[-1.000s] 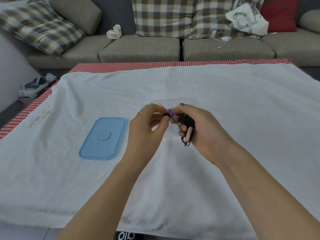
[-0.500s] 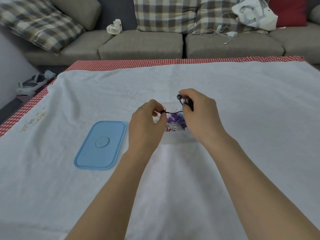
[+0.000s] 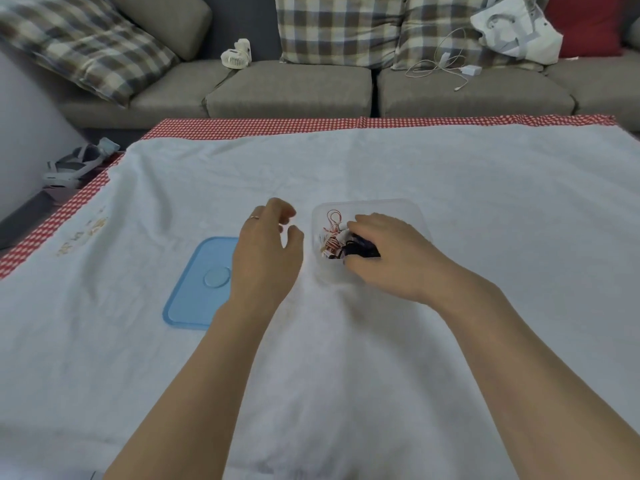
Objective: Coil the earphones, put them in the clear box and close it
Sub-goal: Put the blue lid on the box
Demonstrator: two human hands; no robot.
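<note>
Reaching into the clear box (image 3: 412, 211), the right hand (image 3: 391, 251) is curled around the coiled black earphones (image 3: 360, 250), which are held inside the box beside a red-and-white striped cord (image 3: 330, 237). The left hand (image 3: 266, 251) is held just left of the box with fingers loosely curled, gripping nothing. The blue lid (image 3: 194, 292) lies flat on the white-clothed counter (image 3: 485, 202), left of the left hand and partly hidden by it.

No text can be read. On the white cloth (image 3: 346, 174), at the left of the frame, a faint yellowish print (image 3: 83, 233) shows, but it is too blurred to read.
</note>
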